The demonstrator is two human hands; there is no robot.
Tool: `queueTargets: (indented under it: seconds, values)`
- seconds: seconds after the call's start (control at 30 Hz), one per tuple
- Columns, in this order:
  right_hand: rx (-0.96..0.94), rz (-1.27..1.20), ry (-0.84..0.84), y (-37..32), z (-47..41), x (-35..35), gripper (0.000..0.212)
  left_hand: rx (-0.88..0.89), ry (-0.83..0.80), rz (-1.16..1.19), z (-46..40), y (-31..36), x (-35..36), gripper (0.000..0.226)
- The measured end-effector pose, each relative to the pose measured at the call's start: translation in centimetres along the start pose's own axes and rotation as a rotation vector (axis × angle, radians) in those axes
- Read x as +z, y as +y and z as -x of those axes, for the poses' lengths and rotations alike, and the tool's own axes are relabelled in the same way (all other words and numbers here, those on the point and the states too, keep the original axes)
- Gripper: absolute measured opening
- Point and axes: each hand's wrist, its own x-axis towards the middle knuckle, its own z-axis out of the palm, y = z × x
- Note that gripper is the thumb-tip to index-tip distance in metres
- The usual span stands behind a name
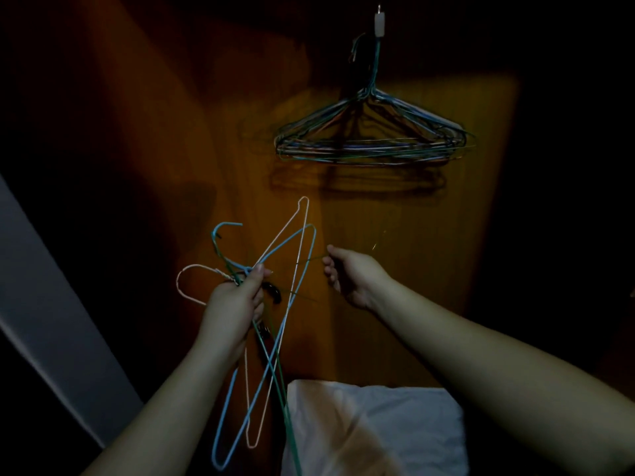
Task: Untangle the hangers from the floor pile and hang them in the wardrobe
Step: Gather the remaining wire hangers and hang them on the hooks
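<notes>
The scene is very dark, and only a warm patch of light falls on the brown wooden wardrobe panel (429, 235) in front of the person. The left hand (233, 304) is closed around the twisted necks of several thin wire hangers and holds them together as a small bunch. In this bunch I can see a light blue wire hanger (240, 389), whose hook curves up and to the left above the hand while its long triangle body hangs down below the wrist, and a pale pink wire hanger (302, 235), whose one corner points up toward the panel and whose hook loops out to the left of the hand. A dark green wire hanger (281, 389) is crossed with these two and goes down to the bottom edge of the view. The right hand (354, 273) is just beside the bunch, on its right; its thumb and fingers are curled and they pinch the thin end of the green wire that reaches out from the bunch. Higher on the panel, a thick stack of wire hangers (374, 139) of mixed colours already hangs from a small white hook (379, 24), well apart from both hands. Below the arms lies a white crumpled cloth (378, 431).
</notes>
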Motion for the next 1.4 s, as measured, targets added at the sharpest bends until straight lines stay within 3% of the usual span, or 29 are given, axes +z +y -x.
queueTargets:
  seconds: [0.17, 0.33, 0.43, 0.47, 0.53, 0.6, 0.63, 0.7, 0.77, 0.87, 0.93, 1.13, 1.4]
  values:
    - [-0.02, 0.003, -0.002, -0.9, 0.0, 1.4, 0.017, 0.019, 0.008, 0.041, -0.6, 0.6, 0.3, 0.025]
    - [-0.006, 0.102, -0.007, -1.6, 0.0, 2.2, 0.032, 0.059, 0.029, 0.13, -1.0, 1.6, 0.7, 0.022]
    - [-0.026, 0.161, -0.06, -2.3, 0.3, 2.4, 0.027, 0.111, 0.073, 0.146, -1.1, 2.0, 0.9, 0.025]
    - [-0.054, 0.249, -0.085, -2.7, 0.5, 2.2, 0.028, 0.137, 0.088, 0.144, -1.0, 2.2, 0.9, 0.026]
    - [-0.223, 0.651, -0.073, -3.6, 0.6, 1.3, 0.035, 0.178, 0.106, 0.177, -1.0, 2.6, 0.9, 0.028]
    - [-0.508, 1.003, 0.078, -4.1, 0.0, -0.4, 0.036, 0.192, 0.113, 0.223, -1.0, 3.0, 0.8, 0.034]
    - [-0.624, 1.045, 0.163, -4.4, -0.2, -1.4, 0.033, 0.198, 0.113, 0.243, -1.0, 3.2, 0.7, 0.035]
    - [-0.766, 0.993, 0.284, -4.8, -1.1, -3.4, 0.023, 0.211, 0.112, 0.271, -1.0, 3.5, 0.6, 0.029]
    - [-0.767, 1.001, 0.356, -5.8, -2.1, -4.7, 0.028, 0.218, 0.111, 0.275, -0.9, 3.7, 0.7, 0.026]
    - [-0.569, 0.996, 0.3, -7.6, -3.1, -5.2, 0.044, 0.243, 0.111, 0.28, -0.9, 3.9, 1.5, 0.025]
    - [-0.543, 0.913, 0.234, -8.3, -3.6, -5.2, 0.041, 0.246, 0.128, 0.28, -1.0, 3.9, 2.1, 0.024]
    - [-0.634, 0.796, 0.179, -11.0, -3.9, -6.4, 0.027, 0.232, 0.196, 0.214, -1.8, 4.9, 3.5, 0.021]
    - [-0.839, 0.812, 0.358, -19.8, -3.1, -9.7, 0.029, 0.191, 0.209, 0.08, -2.4, 8.3, 4.9, 0.013]
